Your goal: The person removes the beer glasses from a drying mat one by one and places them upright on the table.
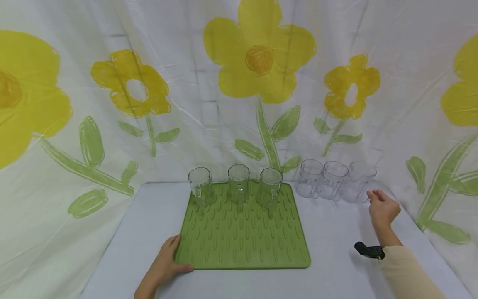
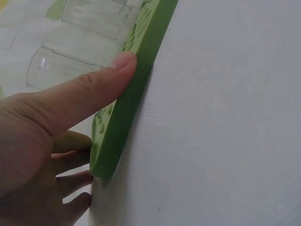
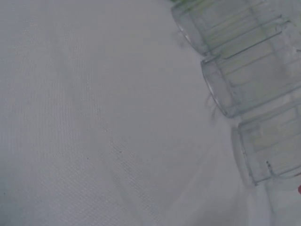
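Nearest, at eight o'clock from the middle of the green mat (image 1: 239,236), the left hand (image 1: 166,259) lies spread around the mat's near-left corner, thumb stretched out and resting on the front edge, the fingers loosely bent and touching the left side. The left wrist view shows the thumb pad over the mat's raised rim.

Out at about half past three, a beige sleeve (image 1: 408,270) covers the right forearm, with a black device (image 1: 369,251) at the cuff. Beyond it, near three o'clock, the right hand (image 1: 384,207) has its fingers curled in, thumb and forefinger pinching at the handle of the outermost glass mug (image 1: 359,180). That mug stands at between two and three o'clock, on the white-covered desk (image 1: 332,236).

Just inside it, toward two o'clock, two more clear mugs (image 1: 335,180) stand close together in the same row. Three mugs (image 1: 238,185) stand spaced apart along the mat's far edge, from half past ten through twelve to about one.

Farthest, behind the desk, hangs a white cloth (image 1: 201,137), creased and printed with yellow flowers (image 1: 239,39) and green leaves, the biggest whole bloom at twelve o'clock.
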The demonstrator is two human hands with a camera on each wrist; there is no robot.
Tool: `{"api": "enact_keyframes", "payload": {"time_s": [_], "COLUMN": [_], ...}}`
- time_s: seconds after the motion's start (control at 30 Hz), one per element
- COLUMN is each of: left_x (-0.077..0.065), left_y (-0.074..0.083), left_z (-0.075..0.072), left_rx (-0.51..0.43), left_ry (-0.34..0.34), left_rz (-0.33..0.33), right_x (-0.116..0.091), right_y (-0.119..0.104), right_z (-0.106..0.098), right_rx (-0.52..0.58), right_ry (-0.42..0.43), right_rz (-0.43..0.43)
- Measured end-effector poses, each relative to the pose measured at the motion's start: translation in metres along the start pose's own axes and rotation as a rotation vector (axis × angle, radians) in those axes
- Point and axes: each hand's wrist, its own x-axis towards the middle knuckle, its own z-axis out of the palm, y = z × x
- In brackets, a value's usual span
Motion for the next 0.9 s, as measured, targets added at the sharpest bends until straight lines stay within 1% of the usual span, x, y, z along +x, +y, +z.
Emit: {"api": "enact_keyframes", "payload": {"time_s": [0.17,0.3,0.43,0.57,0.73,0.8,0.9], "left_x": [0.001,0.003,0.003,0.002,0.000,0.000,0.000], "left_y": [0.002,0.002,0.002,0.003,0.002,0.001,0.000], "left_z": [0.001,0.002,0.002,0.001,0.000,0.000,0.000], "left_rx": [-0.007,-0.006,-0.009,-0.015,-0.004,0.001,0.004], "left_ry": [-0.001,0.001,0.003,0.000,0.001,0.003,0.007], "left_rz": [0.004,0.008,0.007,-0.001,0.001,0.003,0.002], "right_x": [-0.005,-0.008,-0.009,-0.010,-0.017,-0.021,-0.028], "right_y": [0.006,0.010,0.014,0.013,0.000,-0.006,-0.014], "right_z": [0.001,0.002,0.004,0.003,-0.006,-0.010,-0.015], "right_rx": [-0.031,-0.040,-0.034,-0.069,-0.141,-0.143,-0.125], "right_ry": [0.013,0.027,0.043,0.024,-0.022,-0.029,-0.039], "right_rz": [-0.042,-0.113,-0.164,-0.162,-0.104,-0.071,-0.056]}}
